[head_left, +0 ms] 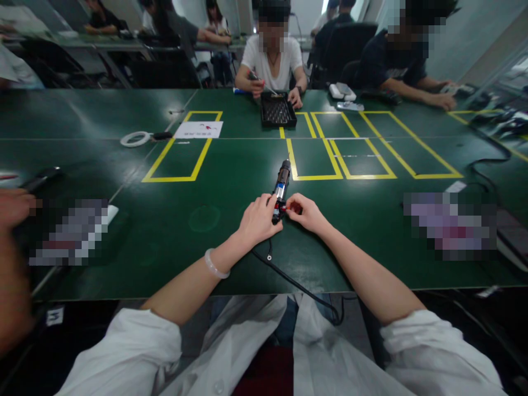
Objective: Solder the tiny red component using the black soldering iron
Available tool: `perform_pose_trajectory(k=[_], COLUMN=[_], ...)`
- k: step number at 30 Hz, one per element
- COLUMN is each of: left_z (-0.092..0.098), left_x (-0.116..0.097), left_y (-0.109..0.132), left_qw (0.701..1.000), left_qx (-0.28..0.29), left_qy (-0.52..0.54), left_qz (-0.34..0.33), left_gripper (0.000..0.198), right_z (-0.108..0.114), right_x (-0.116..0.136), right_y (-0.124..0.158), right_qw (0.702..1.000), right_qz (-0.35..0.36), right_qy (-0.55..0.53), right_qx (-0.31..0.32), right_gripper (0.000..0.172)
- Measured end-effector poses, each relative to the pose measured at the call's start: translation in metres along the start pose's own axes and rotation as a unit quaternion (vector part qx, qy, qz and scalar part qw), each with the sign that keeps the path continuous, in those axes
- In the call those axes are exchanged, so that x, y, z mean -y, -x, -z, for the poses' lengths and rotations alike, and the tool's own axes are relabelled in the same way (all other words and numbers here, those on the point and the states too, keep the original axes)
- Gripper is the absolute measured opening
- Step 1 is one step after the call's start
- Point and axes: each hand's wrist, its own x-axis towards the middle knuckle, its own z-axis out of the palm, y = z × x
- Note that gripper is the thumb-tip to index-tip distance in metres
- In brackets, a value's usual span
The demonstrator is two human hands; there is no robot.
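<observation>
An electric screwdriver (281, 184) lies on the green table with its tip pointing away from me. Its casing looks open along the top, showing a silver and blue section inside. My left hand (259, 217) is closed around its rear end from the left. On the other side, my right hand (305, 212) pinches a small red part (289, 208) at the tool's rear; its exact kind is too small to tell. A black cord (295, 281) runs from under my left hand over the table edge, and a short lead with a ring terminal (269, 257) lies beside it.
Yellow tape outlines (317, 177) mark the table (165, 242) ahead. Across from me a person (272, 55) works over a black tray (279, 122). A paper sheet (198, 130) and a white ring-shaped coil (136, 139) lie to the left. Blurred-out flat objects flank me.
</observation>
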Motion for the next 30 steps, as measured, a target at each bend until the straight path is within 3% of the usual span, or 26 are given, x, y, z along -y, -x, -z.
perform_pose_trajectory(k=[14, 23, 30], left_z=[-0.009, -0.011, -0.010], left_x=[-0.006, -0.020, -0.006], left_y=[0.004, -0.007, -0.008], left_qw=[1.000, 0.996, 0.996], left_qx=[-0.009, -0.020, -0.020], left_qy=[-0.008, -0.029, -0.045], left_qz=[0.014, 0.076, 0.075], left_gripper=[0.067, 0.063, 0.063], right_z=[0.003, 0.005, 0.005], right_x=[0.005, 0.012, 0.014], right_y=[0.001, 0.002, 0.001], right_qw=[0.999, 0.997, 0.998], right_qz=[-0.003, -0.037, -0.049], right_qy=[0.041, 0.047, 0.029], right_qx=[-0.006, -0.041, -0.040], right_gripper=[0.013, 0.017, 0.018])
